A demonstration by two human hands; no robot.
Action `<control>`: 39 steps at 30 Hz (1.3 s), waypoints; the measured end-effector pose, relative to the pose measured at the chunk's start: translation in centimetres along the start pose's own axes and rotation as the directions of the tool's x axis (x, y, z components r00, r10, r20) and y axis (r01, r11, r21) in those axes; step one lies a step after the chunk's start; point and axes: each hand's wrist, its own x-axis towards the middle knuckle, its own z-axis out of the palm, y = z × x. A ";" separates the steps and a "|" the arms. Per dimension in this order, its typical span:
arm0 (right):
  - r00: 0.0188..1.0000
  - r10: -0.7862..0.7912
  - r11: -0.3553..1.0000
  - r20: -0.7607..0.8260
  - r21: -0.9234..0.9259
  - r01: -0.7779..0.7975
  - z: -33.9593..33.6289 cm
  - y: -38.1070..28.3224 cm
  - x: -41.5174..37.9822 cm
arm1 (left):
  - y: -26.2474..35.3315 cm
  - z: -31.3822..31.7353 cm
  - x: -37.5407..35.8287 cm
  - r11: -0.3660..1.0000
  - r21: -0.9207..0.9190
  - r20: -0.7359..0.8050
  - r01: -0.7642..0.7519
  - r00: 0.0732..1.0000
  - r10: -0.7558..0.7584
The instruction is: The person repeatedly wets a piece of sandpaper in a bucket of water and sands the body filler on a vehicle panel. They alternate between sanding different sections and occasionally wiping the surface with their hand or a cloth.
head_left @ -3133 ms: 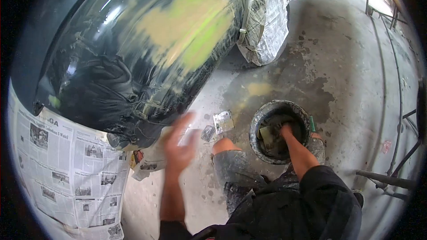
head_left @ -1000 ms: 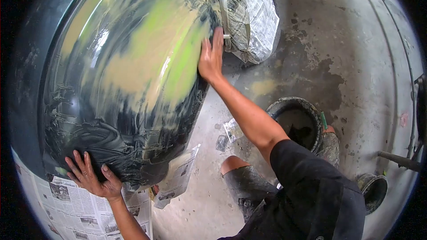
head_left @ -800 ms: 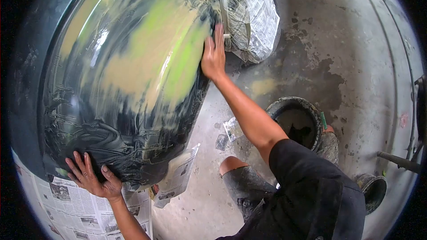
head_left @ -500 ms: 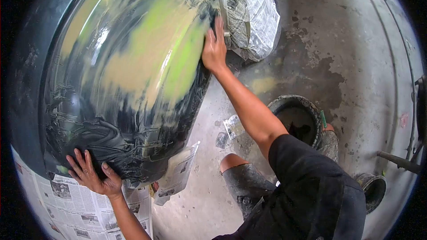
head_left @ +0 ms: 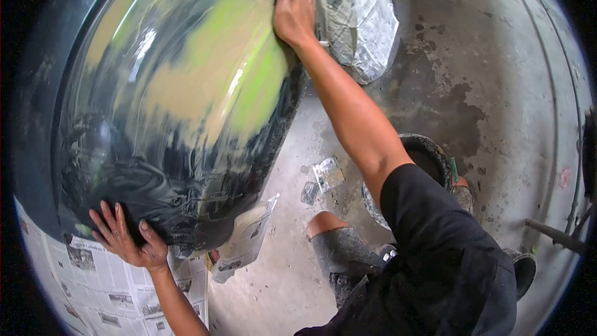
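Note:
A dark, curved vehicle panel [head_left: 193, 93] carries beige and bright green patches and wet, streaky smears. At its lower left edge my left hand [head_left: 130, 239] rests with fingers spread, just above taped newspaper [head_left: 106, 286]. Near the panel's upper right edge, beside a wheel wrapped in clear plastic [head_left: 360, 18], lies my right hand [head_left: 296, 9]. Its fingers are stretched out along the surface, and I see nothing held under it. Both palms face the panel and are hidden.
A round black tub [head_left: 428, 149] stands on the concrete floor, partly behind my right arm. Small scraps of paper [head_left: 328, 174] lie near my knee. Another round dark container [head_left: 525, 272] and a metal bar [head_left: 555, 236] are at the right.
My right hand has slid up along the panel's right edge, toward the top of the view. My left hand stays at the lower edge, almost unmoved.

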 end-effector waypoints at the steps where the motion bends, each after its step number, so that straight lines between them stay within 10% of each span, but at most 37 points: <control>1: 1.000 -0.007 1.000 -0.018 0.021 0.007 0.1 0.2 -1.2 | 0.2 0.0 0.2 1.000 -0.002 -0.003 0.010 1.000 -0.010; 5: 0.987 -0.131 0.991 0.093 0.024 0.129 -1.0 -3.8 -12.3 | 0.4 0.0 0.3 1.000 -0.012 -0.017 0.022 1.000 -0.022; 8: 0.866 -0.189 0.982 0.462 0.086 0.169 -1.8 -8.9 -25.9 | 0.4 -0.1 0.2 0.999 0.037 0.004 0.023 1.000 -0.023; 10: 0.787 -0.501 0.865 0.360 0.226 0.447 -2.5 -10.2 -31.1 | 0.4 -0.1 0.2 1.000 0.024 0.000 0.014 1.000 -0.014; 13: 0.738 -0.471 0.871 0.484 0.125 0.474 -2.8 -7.1 -25.3 | 0.5 0.0 0.3 1.000 0.008 -0.016 0.008 1.000 -0.008; 16: 0.989 -0.147 0.988 0.025 0.057 0.146 -1.1 -0.3 -13.0 | 0.3 0.2 -0.1 1.000 0.000 -0.013 0.014 1.000 -0.014; 19: 1.000 0.020 1.000 -0.008 0.004 -0.020 -0.7 -0.5 -11.4 | 0.4 0.3 0.1 0.999 -0.023 -0.057 0.041 0.997 -0.043; 22: 0.914 -0.222 0.967 0.339 -0.046 0.251 -1.3 -6.8 -22.9 | 0.6 0.2 -0.1 0.999 -0.024 -0.049 0.043 0.998 -0.044; 24: 0.546 -0.262 0.877 0.796 -0.040 0.479 -4.5 -12.7 -28.0 | 0.7 0.1 0.0 0.999 0.005 -0.032 0.045 0.998 -0.045; 25: 0.553 -0.260 0.878 0.792 -0.044 0.476 -3.8 -11.2 -29.1 | 0.7 0.1 0.2 0.999 0.003 -0.035 0.038 0.999 -0.038; 27: 0.498 -0.818 0.567 0.288 0.260 0.781 -1.6 -6.2 -31.8 | 0.6 0.1 0.2 1.000 0.010 -0.022 0.029 0.999 -0.029; 29: 0.704 -0.552 0.804 0.448 0.060 0.592 -2.5 -4.3 -26.6 | 0.7 0.2 0.2 1.000 0.000 -0.035 0.031 0.999 -0.031; 31: 0.933 -0.295 0.955 0.206 0.087 0.283 -1.9 -1.3 -20.8 | 0.7 0.2 0.2 0.999 -0.010 -0.044 0.031 0.999 -0.031; 36: 0.990 -0.094 0.989 0.102 0.121 0.081 -0.8 -3.2 -23.9 | 0.5 0.2 -0.1 0.999 -0.001 -0.034 0.041 0.999 -0.041; 37: 0.966 -0.175 0.981 0.193 0.120 0.154 -0.9 -4.3 -28.1 | 0.6 0.2 0.0 0.999 -0.012 -0.043 0.039 0.998 -0.039; 38: 0.626 0.130 0.909 0.769 -0.344 0.234 -3.2 -8.4 -29.9 | 0.6 0.2 0.1 0.999 -0.021 -0.049 0.034 0.998 -0.035; 39: 0.377 0.083 0.961 0.922 -0.175 0.216 -3.9 -8.9 -32.1 | 0.6 0.1 0.1 1.000 -0.006 -0.035 0.030 0.999 -0.030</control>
